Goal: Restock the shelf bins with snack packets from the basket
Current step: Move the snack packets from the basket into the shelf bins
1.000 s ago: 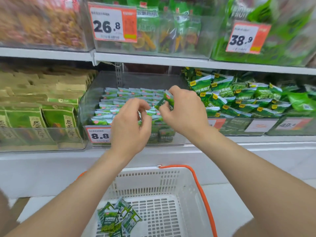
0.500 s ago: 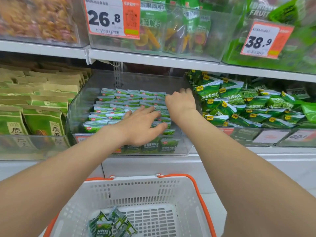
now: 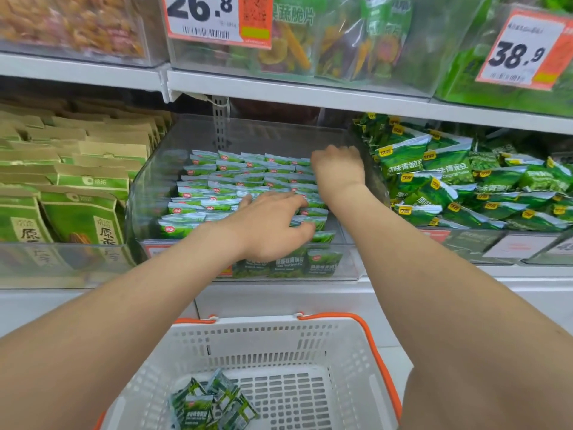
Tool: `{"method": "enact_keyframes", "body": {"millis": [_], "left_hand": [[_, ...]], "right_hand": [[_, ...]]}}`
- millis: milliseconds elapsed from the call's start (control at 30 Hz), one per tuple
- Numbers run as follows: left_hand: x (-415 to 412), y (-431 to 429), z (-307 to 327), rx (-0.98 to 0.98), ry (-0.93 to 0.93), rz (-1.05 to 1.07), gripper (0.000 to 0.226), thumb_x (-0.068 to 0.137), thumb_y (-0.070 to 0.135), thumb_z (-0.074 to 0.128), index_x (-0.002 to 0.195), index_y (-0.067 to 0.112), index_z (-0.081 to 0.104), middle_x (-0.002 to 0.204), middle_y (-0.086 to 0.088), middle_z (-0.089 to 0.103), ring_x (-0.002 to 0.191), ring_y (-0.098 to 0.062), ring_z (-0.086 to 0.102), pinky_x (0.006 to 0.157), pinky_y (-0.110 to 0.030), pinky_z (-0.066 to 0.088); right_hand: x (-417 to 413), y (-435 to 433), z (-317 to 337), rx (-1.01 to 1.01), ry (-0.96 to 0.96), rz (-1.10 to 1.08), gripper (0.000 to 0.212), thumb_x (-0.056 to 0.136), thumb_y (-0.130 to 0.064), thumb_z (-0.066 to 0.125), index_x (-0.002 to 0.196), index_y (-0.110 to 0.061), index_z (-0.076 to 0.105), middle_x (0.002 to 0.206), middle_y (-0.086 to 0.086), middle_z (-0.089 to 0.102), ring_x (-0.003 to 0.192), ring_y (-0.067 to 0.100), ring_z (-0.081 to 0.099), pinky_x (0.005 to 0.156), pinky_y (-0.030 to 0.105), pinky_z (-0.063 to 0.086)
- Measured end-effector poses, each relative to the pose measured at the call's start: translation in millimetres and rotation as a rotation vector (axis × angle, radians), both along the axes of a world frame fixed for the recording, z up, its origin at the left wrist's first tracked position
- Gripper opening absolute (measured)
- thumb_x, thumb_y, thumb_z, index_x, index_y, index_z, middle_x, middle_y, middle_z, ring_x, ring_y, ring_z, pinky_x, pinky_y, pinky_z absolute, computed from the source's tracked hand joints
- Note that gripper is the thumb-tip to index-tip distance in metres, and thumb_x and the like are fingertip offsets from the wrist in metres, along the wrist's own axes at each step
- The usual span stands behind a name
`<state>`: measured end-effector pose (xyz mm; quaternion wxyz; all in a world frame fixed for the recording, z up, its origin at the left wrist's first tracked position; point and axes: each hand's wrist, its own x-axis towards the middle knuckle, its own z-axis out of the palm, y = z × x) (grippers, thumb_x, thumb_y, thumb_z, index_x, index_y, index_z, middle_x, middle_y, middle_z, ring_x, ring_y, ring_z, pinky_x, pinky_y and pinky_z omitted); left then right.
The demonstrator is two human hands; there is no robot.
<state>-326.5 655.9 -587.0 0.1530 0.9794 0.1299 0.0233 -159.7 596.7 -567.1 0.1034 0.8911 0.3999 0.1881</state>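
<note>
shop shelving [image 3: 279, 94] ahead; i'm filling the middle bin [image 3: 148, 193].
left hand [image 3: 269, 225] flat on packet rows [image 3: 217, 184] by its front edge; right hand [image 3: 338, 169] at its back right corner, grip hidden. next: fetch packets [image 3: 210, 405] from the basket's [image 3: 279, 333] near left corner.

Upper centre of frame: price tag "26.8" [image 3: 217, 17], white with an orange border. Upper right: price tag "38.9" [image 3: 524, 51], tilted. Between them, clear bags of mixed vegetable crisps [image 3: 341, 41]. Upper left: orange-brown snacks [image 3: 68, 23], blurred. White shelf edge [image 3: 279, 91] runs across; slotted metal upright [image 3: 220, 122] below it. Mid left: kraft-paper pouches [image 3: 80, 169] in rows. Mid right: green pea bags [image 3: 449, 175], heaped loosely.
</note>
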Motion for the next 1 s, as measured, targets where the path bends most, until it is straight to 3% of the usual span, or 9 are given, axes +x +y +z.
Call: {"method": "enact_keyframes", "body": {"millis": [67, 267, 400, 467, 533, 600, 733, 867, 1000], "left_hand": [[-1.0, -0.7, -1.0, -0.002, -0.012, -0.008, 0.061, 0.099, 0.061, 0.038, 0.147, 0.025, 0.048, 0.155, -0.001, 0.049, 0.145, -0.026, 0.04, 0.119, -0.061, 0.028], [-4.7, -0.3, -1.8, 0.012, -0.074, 0.007, 0.076, 0.085, 0.064, 0.029, 0.142, 0.021, 0.055, 0.144, -0.004, 0.06, 0.135, -0.029, 0.052, 0.112, -0.053, 0.041], [-9.9, -2.0, -1.3, 0.063, -0.221, -0.007, 0.056, 0.092, 0.061, 0.036, 0.118, 0.024, 0.069, 0.115, 0.0, 0.068, 0.112, -0.025, 0.062, 0.095, -0.044, 0.052], [-17.4, -7.0, 0.4, 0.157, -0.32, -0.042, 0.045, 0.097, 0.057, 0.041, 0.11, 0.026, 0.07, 0.104, 0.004, 0.067, 0.104, -0.023, 0.063, 0.088, -0.042, 0.053], [-27.9, -13.6, 2.3, 0.206, -0.431, -0.084, 0.034, 0.096, 0.051, 0.049, 0.104, 0.026, 0.07, 0.097, 0.005, 0.066, 0.098, -0.024, 0.063, 0.083, -0.04, 0.052], [-42.4, -19.7, 5.5, 0.196, -0.56, -0.111, 0.018, 0.087, 0.047, 0.062, 0.091, 0.029, 0.061, 0.089, 0.006, 0.063, 0.089, -0.024, 0.06, 0.075, -0.039, 0.049], [-73.9, -29.8, 10.7, 0.211, -0.687, -0.191, 0.021, 0.075, 0.04, 0.066, 0.073, 0.029, 0.048, 0.072, 0.008, 0.05, 0.07, -0.023, 0.051, 0.058, -0.037, 0.042], [-104.0, -43.2, -9.5, 0.289, -0.528, -0.294, 0.022, 0.072, 0.042, 0.059, 0.068, 0.031, 0.04, 0.068, 0.005, 0.058, 0.062, -0.024, 0.06, 0.047, -0.031, 0.038], [-111.4, -58.5, -42.3, 0.353, -0.05, -0.231, 0.023, 0.082, 0.046, 0.056, 0.07, 0.028, 0.05, 0.084, 0.002, 0.071, 0.076, -0.029, 0.068, 0.056, -0.032, 0.04]], "right_hand": [[-3.0, 0.5, 2.0, 0.003, 0.054, -0.009, 0.041, 0.092, 0.004, 0.062, 0.132, -0.005, 0.058, 0.13, 0.016, 0.057, 0.121, 0.041, 0.059, 0.093, 0.044, 0.049], [-9.8, 0.9, 6.9, -0.049, 0.304, -0.04, 0.043, 0.099, -0.004, 0.055, 0.14, 0.003, 0.044, 0.142, 0.023, 0.05, 0.131, 0.037, 0.052, 0.098, 0.039, 0.048], [-30.6, -20.0, 17.0, 0.067, 0.492, -0.032, 0.024, 0.099, -0.005, 0.052, 0.123, -0.001, 0.05, 0.133, 0.026, 0.052, 0.122, 0.037, 0.057, 0.078, 0.035, 0.041], [-48.6, -40.3, 26.5, 0.217, 0.445, 0.048, 0.009, 0.094, -0.005, 0.054, 0.102, -0.007, 0.05, 0.116, 0.023, 0.057, 0.11, 0.041, 0.059, 0.074, 0.036, 0.038], [-71.7, -60.2, 33.5, 0.348, 0.34, 0.141, 0.013, 0.09, -0.011, 0.056, 0.101, -0.006, 0.059, 0.107, 0.017, 0.063, 0.103, 0.04, 0.062, 0.072, 0.038, 0.041], [-99.1, -78.7, 36.5, 0.403, 0.264, 0.22, 0.02, 0.09, -0.021, 0.053, 0.103, -0.011, 0.064, 0.103, 0.014, 0.068, 0.097, 0.041, 0.064, 0.069, 0.04, 0.04], [-153.2, -109.3, 35.6, 0.376, 0.332, 0.258, 0.015, 0.09, -0.027, 0.052, 0.088, -0.014, 0.061, 0.093, 0.018, 0.068, 0.09, 0.043, 0.063, 0.065, 0.038, 0.034], [-183.8, -126.9, 16.2, 0.167, 0.352, 0.307, 0.017, 0.088, -0.03, 0.055, 0.091, -0.017, 0.065, 0.098, 0.016, 0.069, 0.093, 0.041, 0.066, 0.065, 0.035, 0.034], [-191.8, -135.4, -21.9, -0.12, 0.455, 0.354, 0.025, 0.095, -0.031, 0.054, 0.111, -0.018, 0.07, 0.109, 0.014, 0.067, 0.102, 0.039, 0.067, 0.071, 0.035, 0.038]]}}
